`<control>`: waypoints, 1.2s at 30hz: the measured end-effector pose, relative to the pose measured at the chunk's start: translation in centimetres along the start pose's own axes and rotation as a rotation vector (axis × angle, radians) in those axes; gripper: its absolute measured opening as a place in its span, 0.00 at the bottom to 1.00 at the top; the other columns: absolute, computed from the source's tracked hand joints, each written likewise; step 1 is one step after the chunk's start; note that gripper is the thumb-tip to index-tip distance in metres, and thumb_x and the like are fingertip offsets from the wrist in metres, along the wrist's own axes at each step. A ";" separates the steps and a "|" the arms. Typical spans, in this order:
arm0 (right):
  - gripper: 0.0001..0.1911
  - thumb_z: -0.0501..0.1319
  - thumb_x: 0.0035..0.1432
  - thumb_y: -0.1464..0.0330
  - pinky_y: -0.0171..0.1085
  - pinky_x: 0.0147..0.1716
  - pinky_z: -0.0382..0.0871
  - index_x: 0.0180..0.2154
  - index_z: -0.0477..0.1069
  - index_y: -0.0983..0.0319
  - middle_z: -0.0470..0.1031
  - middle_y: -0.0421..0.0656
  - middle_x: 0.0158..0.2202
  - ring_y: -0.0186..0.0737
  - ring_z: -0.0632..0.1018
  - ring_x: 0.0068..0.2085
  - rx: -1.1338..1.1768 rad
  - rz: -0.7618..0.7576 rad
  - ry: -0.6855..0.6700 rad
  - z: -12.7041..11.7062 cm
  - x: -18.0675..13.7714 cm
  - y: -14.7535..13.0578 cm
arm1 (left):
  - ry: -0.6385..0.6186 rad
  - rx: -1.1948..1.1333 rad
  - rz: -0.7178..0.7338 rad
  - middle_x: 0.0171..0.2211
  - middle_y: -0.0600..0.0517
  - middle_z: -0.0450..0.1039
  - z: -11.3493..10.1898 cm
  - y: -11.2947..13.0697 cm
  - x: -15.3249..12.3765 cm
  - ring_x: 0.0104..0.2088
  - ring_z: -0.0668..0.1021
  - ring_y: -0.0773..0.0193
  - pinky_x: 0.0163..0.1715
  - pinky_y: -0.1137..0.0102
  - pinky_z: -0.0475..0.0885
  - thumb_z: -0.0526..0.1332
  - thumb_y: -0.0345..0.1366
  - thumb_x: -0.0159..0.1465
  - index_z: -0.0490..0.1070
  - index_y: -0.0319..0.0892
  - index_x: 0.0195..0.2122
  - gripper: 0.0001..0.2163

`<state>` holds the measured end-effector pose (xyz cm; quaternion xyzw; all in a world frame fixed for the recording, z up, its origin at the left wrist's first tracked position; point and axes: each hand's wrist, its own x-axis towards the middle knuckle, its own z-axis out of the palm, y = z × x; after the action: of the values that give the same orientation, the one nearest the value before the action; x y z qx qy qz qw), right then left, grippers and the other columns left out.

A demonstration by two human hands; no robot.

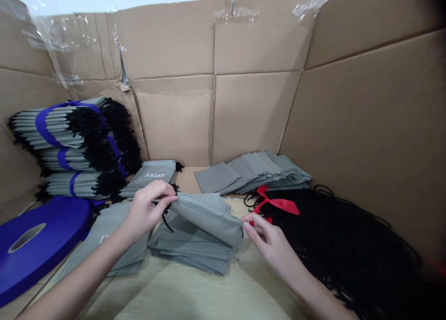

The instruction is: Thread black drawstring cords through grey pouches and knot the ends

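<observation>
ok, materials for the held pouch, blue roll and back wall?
Held pouch: thin matte fabric, since it bends softly; woven or nonwoven unclear.
Blue roll: low-sheen ribbon, judging by the flat disc and core hole; fabric or plastic unclear.
Back wall: matte brown cardboard, likely corrugated, given straight fold creases.

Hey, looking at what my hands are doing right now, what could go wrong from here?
The gray pouch is held only at its ends, by the fingertips of your left hand and right hand, so it might slip.
The pouch stack below lies unevenly and looks unbound; a bump could scatter it.
Your right forearm is close to the black cords, whose loose loops might snag.
</observation>
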<state>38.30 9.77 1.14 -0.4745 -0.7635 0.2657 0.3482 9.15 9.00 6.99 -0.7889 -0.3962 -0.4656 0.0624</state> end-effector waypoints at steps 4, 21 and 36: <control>0.15 0.51 0.58 0.56 0.32 0.20 0.44 0.31 0.64 0.61 0.49 0.33 0.18 0.30 0.53 0.20 0.262 0.046 -0.029 0.3 0.2 -0.3 | 0.109 -0.037 -0.025 0.27 0.51 0.72 -0.1 0.7 0.1 0.31 0.74 0.65 0.32 0.70 0.68 0.57 0.27 0.59 0.69 0.40 0.26 0.05; 0.15 0.61 0.39 0.57 0.29 0.13 0.37 0.20 0.58 0.59 0.42 0.27 0.11 0.23 0.44 0.13 0.710 0.426 0.108 1.2 0.5 0.1 | 0.134 -0.443 -0.267 0.29 0.51 0.62 0.5 2.5 -0.3 0.33 0.68 0.64 0.31 0.70 0.65 0.50 0.36 0.63 0.60 0.42 0.29 0.07; 0.12 0.59 0.45 0.60 0.29 0.14 0.38 0.23 0.59 0.59 0.44 0.28 0.14 0.24 0.45 0.15 0.731 0.431 0.134 0.7 0.4 -0.8 | -0.103 -0.907 -0.493 0.39 0.48 0.65 -1.0 0.7 0.4 0.41 0.70 0.59 0.41 0.60 0.67 0.50 0.45 0.63 0.61 0.42 0.28 0.13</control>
<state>37.22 9.71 1.43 -0.4850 -0.4783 0.5539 0.4788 9.07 8.32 8.08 -0.6417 -0.3311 -0.5521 -0.4169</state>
